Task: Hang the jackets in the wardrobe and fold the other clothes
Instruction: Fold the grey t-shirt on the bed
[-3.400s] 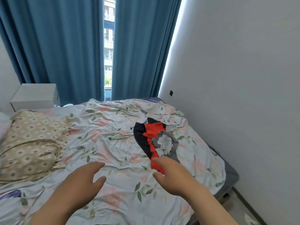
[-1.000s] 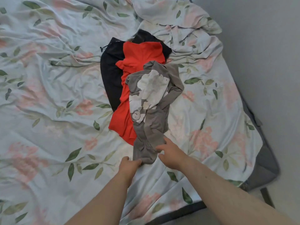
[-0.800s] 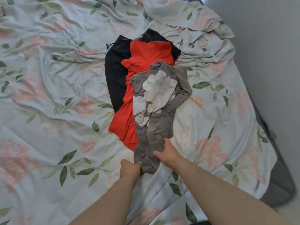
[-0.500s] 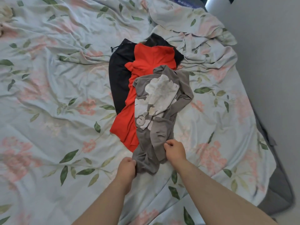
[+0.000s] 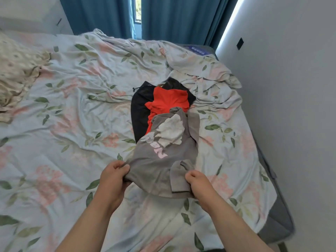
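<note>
Grey T-shirt [image 5: 163, 160] lay on the right half of the bed, topmost of three garments. Its far end rested over the red garment [image 5: 167, 102], and that lay on the black garment [image 5: 139, 113], which showed along the left side and at the far end. White print and pink lettering faced up.

My left hand [image 5: 114, 176] gripped the shirt's near-left corner, fingers curled and thumb closed over the cloth, pinching it. My right hand [image 5: 197, 182] held the near-right edge just beside a folded-over flap, fingers curled under and bunched round the fabric. The cloth was stretched between my two hands. The near edge seemed to sit slightly off the floral cover [image 5: 72, 124], with a shadow beneath it.

The cover was rumpled, heaped in folds beyond the pile toward the wall [image 5: 291, 88]. A patterned beige pillow [image 5: 16, 70] lay far left, well apart from the clothes. Blue curtains [image 5: 181, 17] hung behind the bed with a narrow gap of daylight. The grey mattress edge [image 5: 278, 220] showed at the right, near the wall.
</note>
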`<state>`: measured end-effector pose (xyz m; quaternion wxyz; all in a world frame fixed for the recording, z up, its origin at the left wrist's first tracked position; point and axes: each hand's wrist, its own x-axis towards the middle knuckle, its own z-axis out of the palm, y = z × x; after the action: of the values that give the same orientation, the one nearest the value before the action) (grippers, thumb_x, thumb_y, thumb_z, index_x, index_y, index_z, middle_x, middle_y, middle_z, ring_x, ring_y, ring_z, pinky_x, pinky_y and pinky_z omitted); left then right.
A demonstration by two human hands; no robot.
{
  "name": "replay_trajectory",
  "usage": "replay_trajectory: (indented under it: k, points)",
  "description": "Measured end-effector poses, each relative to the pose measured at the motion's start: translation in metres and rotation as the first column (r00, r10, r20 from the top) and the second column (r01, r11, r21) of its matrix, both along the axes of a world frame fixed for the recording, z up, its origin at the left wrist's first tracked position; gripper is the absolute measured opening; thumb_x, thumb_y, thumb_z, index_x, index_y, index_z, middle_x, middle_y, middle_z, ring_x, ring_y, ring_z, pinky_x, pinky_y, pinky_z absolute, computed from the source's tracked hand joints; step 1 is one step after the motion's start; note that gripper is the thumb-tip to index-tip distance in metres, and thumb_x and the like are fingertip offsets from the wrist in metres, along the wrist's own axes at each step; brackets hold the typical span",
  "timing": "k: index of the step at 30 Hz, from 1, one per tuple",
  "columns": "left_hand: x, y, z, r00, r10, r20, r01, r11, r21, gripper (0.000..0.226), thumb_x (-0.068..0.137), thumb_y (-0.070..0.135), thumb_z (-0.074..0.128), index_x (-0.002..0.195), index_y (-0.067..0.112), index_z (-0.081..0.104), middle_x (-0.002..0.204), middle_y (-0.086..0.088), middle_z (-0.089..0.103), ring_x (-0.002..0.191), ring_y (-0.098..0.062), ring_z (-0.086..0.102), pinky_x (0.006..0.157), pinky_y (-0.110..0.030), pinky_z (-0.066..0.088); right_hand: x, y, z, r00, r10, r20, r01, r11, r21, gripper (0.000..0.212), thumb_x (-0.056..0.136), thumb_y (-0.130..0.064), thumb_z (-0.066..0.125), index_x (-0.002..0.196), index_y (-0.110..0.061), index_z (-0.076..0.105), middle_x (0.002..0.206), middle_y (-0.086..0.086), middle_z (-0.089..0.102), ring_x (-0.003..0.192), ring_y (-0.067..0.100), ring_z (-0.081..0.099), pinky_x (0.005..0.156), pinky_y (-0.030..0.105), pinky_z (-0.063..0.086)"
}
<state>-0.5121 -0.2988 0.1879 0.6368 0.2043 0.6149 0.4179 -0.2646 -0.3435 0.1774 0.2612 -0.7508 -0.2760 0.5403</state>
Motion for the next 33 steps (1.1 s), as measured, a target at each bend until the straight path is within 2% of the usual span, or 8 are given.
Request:
replay_trajectory:
  k: [4, 10, 16, 18, 21, 24, 28, 33]
  points:
    - [-0.024, 0.003, 0.074, 0.992, -0.119, -0.048, 0.126, 0.976, 0.177, 0.022, 0.093, -0.007, 0.053, 0.081, 0.011, 0.054, 0.071, -0.002, 0.052, 0.06, -0.011, 0.052, 0.053, -0.024, 0.049, -0.028, -0.008, 0.057, 0.819, 0.502, 0.276, -0.491, 0.864, -0.115, 0.034, 0.09, -0.015, 0.052, 0.058, -0.017, 0.04, 0.059, 0.0, 0.042, 0.054, 0.014, 0.037, 0.053, 0.029, 0.028]
    - [-0.063, -0.003, 0.193, 0.988, -0.147, 0.048, 0.121, 0.926, 0.358, 0.022, 0.094, -0.011, 0.047, 0.081, 0.006, 0.052, 0.063, -0.004, 0.056, 0.052, -0.011, 0.056, 0.047, -0.022, 0.049, -0.1, 0.004, 0.169, 0.888, 0.401, 0.226, -0.451, 0.857, 0.25, 0.011, 0.09, -0.03, 0.065, 0.092, -0.041, 0.062, 0.092, -0.009, 0.068, 0.078, 0.004, 0.063, 0.071, 0.017, 0.051]
    - [-0.085, -0.023, 0.282, 0.992, 0.02, 0.122, -0.069, 0.908, 0.414, 0.011, 0.093, -0.007, 0.055, 0.086, 0.002, 0.054, 0.075, -0.015, 0.06, 0.069, -0.024, 0.062, 0.07, -0.04, 0.057, -0.204, -0.017, 0.231, 0.868, 0.496, 0.003, -0.427, 0.743, 0.515, 0.066, 0.065, -0.033, 0.079, 0.127, -0.029, 0.057, 0.113, -0.019, 0.07, 0.111, 0.0, 0.064, 0.095, 0.022, 0.051]
    - [-0.097, -0.031, 0.307, 0.996, 0.021, 0.091, -0.059, 0.894, 0.445, 0.012, 0.091, -0.008, 0.059, 0.091, 0.003, 0.054, 0.082, -0.018, 0.059, 0.075, -0.026, 0.062, 0.081, -0.046, 0.054, -0.236, -0.024, 0.241, 0.921, 0.389, -0.016, -0.313, 0.765, 0.562, 0.056, 0.069, -0.024, 0.079, 0.122, -0.027, 0.061, 0.105, -0.015, 0.073, 0.102, 0.001, 0.067, 0.085, 0.017, 0.052]
    - [-0.122, -0.037, 0.337, 0.998, -0.014, 0.06, -0.017, 0.869, 0.495, 0.017, 0.09, -0.009, 0.06, 0.095, 0.005, 0.053, 0.081, -0.014, 0.061, 0.068, -0.019, 0.065, 0.07, -0.035, 0.057, -0.261, -0.026, 0.258, 0.969, 0.228, 0.096, -0.24, 0.772, 0.589, 0.02, 0.087, -0.009, 0.068, 0.085, -0.029, 0.068, 0.073, -0.013, 0.071, 0.076, 0.001, 0.063, 0.064, 0.011, 0.044]
    - [-0.155, -0.038, 0.368, 1.0, -0.007, 0.008, 0.002, 0.826, 0.564, 0.017, 0.091, -0.008, 0.061, 0.097, 0.007, 0.054, 0.079, -0.01, 0.06, 0.064, -0.011, 0.067, 0.061, -0.026, 0.057, -0.268, -0.023, 0.286, 0.96, 0.236, 0.15, -0.278, 0.758, 0.59, 0.032, 0.093, -0.009, 0.061, 0.066, -0.026, 0.062, 0.056, -0.011, 0.06, 0.06, 0.0, 0.051, 0.056, 0.02, 0.037]
    - [-0.193, -0.029, 0.406, 0.99, 0.083, -0.113, 0.007, 0.773, 0.634, 0.012, 0.091, -0.003, 0.063, 0.094, 0.008, 0.06, 0.08, -0.008, 0.06, 0.067, -0.011, 0.065, 0.061, -0.029, 0.059, -0.268, -0.008, 0.338, 0.934, 0.295, 0.202, -0.352, 0.654, 0.669, 0.025, 0.095, -0.011, 0.059, 0.07, -0.007, 0.059, 0.066, -0.003, 0.057, 0.066, 0.009, 0.049, 0.065, 0.033, 0.039]
    - [-0.237, -0.011, 0.442, 0.939, 0.233, -0.252, -0.012, 0.755, 0.655, 0.012, 0.091, 0.003, 0.065, 0.084, 0.013, 0.069, 0.075, -0.005, 0.066, 0.072, -0.02, 0.063, 0.056, -0.033, 0.054, -0.266, 0.018, 0.416, 0.911, 0.286, 0.297, -0.409, 0.541, 0.735, 0.034, 0.093, -0.027, 0.063, 0.063, -0.016, 0.053, 0.061, -0.006, 0.049, 0.059, 0.004, 0.043, 0.059, 0.023, 0.039]
